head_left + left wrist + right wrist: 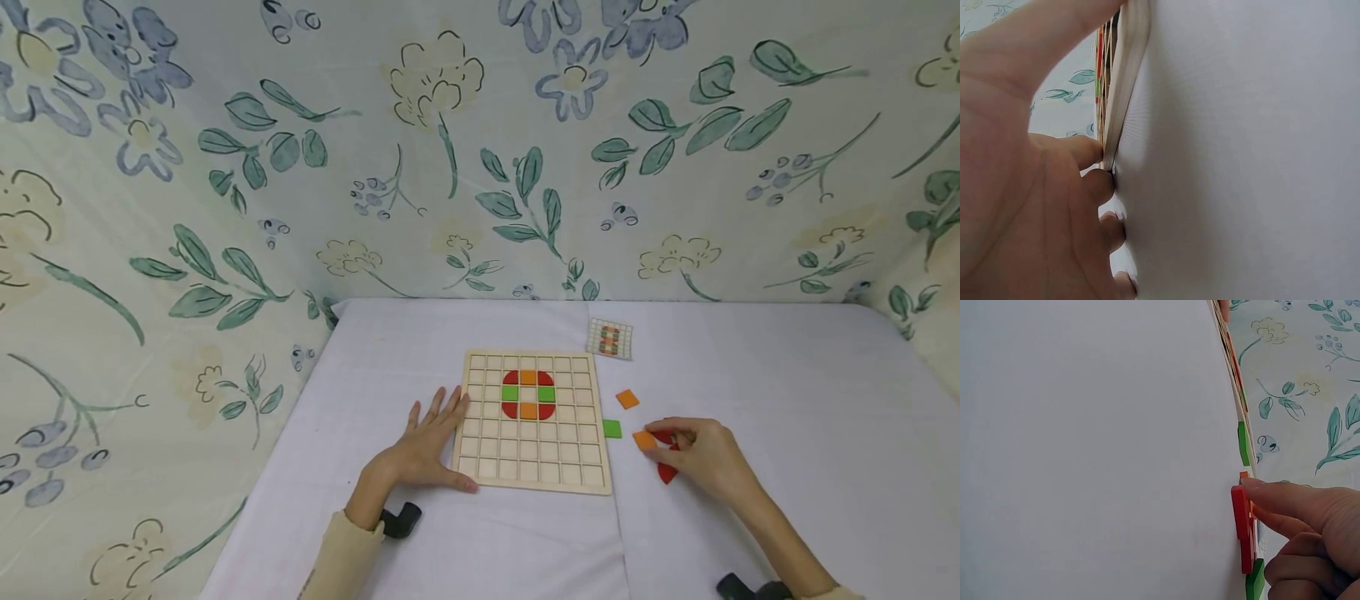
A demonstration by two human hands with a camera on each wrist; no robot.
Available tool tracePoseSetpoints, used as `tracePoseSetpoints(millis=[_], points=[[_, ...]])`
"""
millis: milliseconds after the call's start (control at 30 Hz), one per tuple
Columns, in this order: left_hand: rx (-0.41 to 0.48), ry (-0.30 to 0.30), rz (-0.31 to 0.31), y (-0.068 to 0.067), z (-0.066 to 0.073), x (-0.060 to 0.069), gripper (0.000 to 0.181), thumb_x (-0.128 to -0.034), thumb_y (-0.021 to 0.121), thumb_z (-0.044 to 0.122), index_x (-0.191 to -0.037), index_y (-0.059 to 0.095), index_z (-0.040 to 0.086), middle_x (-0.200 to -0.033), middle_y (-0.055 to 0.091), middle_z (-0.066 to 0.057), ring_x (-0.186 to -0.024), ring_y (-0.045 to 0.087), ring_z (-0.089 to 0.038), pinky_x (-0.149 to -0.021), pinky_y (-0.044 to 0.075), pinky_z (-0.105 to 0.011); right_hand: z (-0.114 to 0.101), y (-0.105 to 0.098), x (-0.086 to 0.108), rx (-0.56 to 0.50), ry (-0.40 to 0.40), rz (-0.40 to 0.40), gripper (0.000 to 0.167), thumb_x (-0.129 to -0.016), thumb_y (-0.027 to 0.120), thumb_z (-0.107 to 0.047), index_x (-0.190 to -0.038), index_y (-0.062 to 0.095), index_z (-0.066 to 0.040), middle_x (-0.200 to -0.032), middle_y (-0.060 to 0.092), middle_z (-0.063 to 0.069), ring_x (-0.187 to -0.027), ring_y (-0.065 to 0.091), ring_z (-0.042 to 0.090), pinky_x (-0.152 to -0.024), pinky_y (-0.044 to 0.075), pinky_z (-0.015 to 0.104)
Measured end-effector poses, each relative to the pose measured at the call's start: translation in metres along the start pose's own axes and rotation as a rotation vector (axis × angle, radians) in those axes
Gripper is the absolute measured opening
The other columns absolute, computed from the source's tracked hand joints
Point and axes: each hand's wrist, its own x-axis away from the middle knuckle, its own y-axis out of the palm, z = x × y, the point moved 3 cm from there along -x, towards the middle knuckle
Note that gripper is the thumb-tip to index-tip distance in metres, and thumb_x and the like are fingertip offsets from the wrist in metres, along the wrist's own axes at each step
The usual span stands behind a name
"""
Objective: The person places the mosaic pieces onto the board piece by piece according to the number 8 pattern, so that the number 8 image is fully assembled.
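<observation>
A wooden grid board (550,451) lies flat on the table, with a ring of red quarter-round, orange and green square tiles in its upper middle cells. My left hand (427,450) rests at the board's left side, fingers spread, fingertips and thumb touching its edges. To the right of the board, my right hand (708,457) pinches an orange tile (643,440) between thumb and fingertip. Red tiles (1241,512) lie close by, partly covered by that hand in the head view. A green tile (1255,581) shows near the curled fingers in the right wrist view.
A small pattern card (610,339) lies beyond the board's upper right corner. Another orange tile (627,399) and a green tile (612,428) lie between the board and my right hand. Floral cloth (450,167) hangs behind the white-covered table (810,375).
</observation>
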Motion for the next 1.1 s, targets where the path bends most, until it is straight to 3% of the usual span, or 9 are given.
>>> tracePoseSetpoints(millis=[433,900,1100], points=[[-0.015,-0.005,-0.002,0.001,-0.001,0.000,0.138,-0.0713,0.088,0.063,-0.168,0.004,0.011,-0.176,-0.005,-0.008,-0.163,-0.012,-0.035,-0.126,-0.007,-0.069,-0.010,0.004,-0.002,-0.032,0.002,-0.053,0.039,-0.079,0.090,-0.016,-0.115,0.079,-0.004,-0.059,0.037,-0.004,-0.054,0.034,0.009,-0.048,0.022,0.021],[-0.007,0.001,0.006,-0.001,0.002,0.000,0.137,-0.0709,0.089,0.061,-0.167,0.006,0.010,-0.176,-0.003,-0.009,-0.163,-0.010,-0.037,-0.126,-0.006,-0.070,-0.008,0.001,0.000,0.022,0.024,-0.022,0.035,-0.080,0.088,-0.014,-0.110,0.078,0.000,-0.061,0.041,0.000,-0.062,0.041,0.017,-0.049,0.028,0.023],[-0.006,0.001,0.011,-0.001,0.002,0.000,0.137,-0.0707,0.090,0.060,-0.167,0.006,0.010,-0.176,-0.002,-0.009,-0.163,-0.009,-0.037,-0.126,-0.005,-0.070,-0.016,0.000,-0.004,-0.022,-0.019,-0.018,0.034,-0.085,0.083,-0.013,-0.116,0.076,0.001,-0.056,0.036,-0.003,-0.052,0.035,0.010,-0.045,0.026,0.021]])
